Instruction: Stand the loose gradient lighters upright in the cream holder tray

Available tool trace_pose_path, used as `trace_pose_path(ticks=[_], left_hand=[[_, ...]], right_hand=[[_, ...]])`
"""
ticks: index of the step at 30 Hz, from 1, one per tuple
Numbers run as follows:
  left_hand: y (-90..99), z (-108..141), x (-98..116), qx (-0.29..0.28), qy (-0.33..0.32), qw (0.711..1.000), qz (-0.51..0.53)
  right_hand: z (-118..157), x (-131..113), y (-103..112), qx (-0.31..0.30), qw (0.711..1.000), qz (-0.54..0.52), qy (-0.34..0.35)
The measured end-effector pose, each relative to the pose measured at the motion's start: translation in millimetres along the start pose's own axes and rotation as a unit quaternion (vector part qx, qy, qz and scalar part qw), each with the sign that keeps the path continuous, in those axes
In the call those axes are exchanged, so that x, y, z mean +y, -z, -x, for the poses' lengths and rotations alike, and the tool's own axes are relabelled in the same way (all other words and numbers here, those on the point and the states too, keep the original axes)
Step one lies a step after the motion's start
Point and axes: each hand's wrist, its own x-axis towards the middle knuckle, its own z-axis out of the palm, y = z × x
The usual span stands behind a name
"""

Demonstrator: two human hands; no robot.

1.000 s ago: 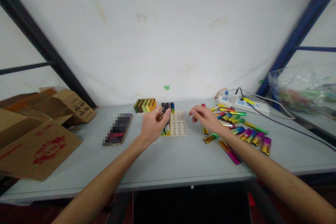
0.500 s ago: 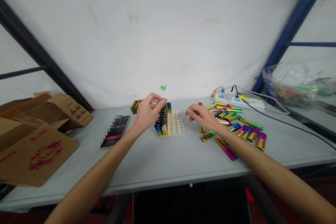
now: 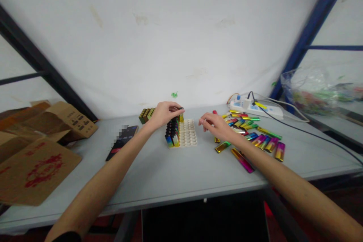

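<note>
Reaching farther back than half a second ago, the left hand (image 3: 162, 115) now meets a shiny upright piece (image 3: 181, 118) at the white tray's (image 3: 188, 134) far end; whether its pinched fingers grip it, I cannot tell. Black-topped pieces (image 3: 171, 131) fill the tray's left rows. The right hand (image 3: 215, 124) hovers half open.

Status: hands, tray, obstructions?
Left hand at far lighter in white tray. Right hand right of it, apparently empty. Tray part-filled. Left hand hides some lighters.
</note>
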Motion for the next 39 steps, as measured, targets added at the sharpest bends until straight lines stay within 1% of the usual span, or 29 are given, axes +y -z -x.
trace_pose_path(ticks=[3,6,10,15,20,23,26,29,31,33,36,39], left_hand=[[3.8,0,-3,-0.042,-0.034,0.995,-0.082],[3.4,-1,-4,-0.08,-0.057,0.984,-0.146],[-0.6,-4,-4,-0.097,-0.073,0.972,-0.202],[-2.8,-3,0,-0.098,-0.067,0.967,-0.227],[-2.5,-2,2,-0.101,-0.063,0.969,-0.215],[-3.7,-3,-1,-0.103,-0.064,0.968,-0.218],[-6.6,-3,-6,-0.09,-0.091,0.96,-0.247],[-9.5,-1,-10,-0.056,-0.116,0.952,-0.278],[-10.6,1,-10,-0.04,-0.113,0.948,-0.294],[-10.9,3,-8,-0.044,-0.106,0.948,-0.296],[-9.9,7,-3,-0.056,-0.091,0.956,-0.272],[-6.7,10,1,-0.05,-0.073,0.965,-0.246]], right_hand=[[0,2,-1,-0.007,1.0,0.005,0.01],[0,1,-1,-0.008,1.0,0.005,0.021],[1,1,-1,-0.016,0.999,0.016,0.037],[2,2,-3,-0.024,0.998,0.039,0.051],[2,1,-2,-0.035,0.997,0.049,0.046],[1,3,-1,-0.03,0.996,0.065,0.049],[0,13,0,-0.017,0.993,0.104,0.05],[0,30,3,-0.017,0.986,0.159,0.043],[1,42,4,-0.027,0.98,0.195,0.032],[4,52,4,-0.045,0.974,0.223,0.019],[8,64,2,-0.067,0.959,0.276,-0.012],[11,69,1,-0.075,0.941,0.326,-0.054]])
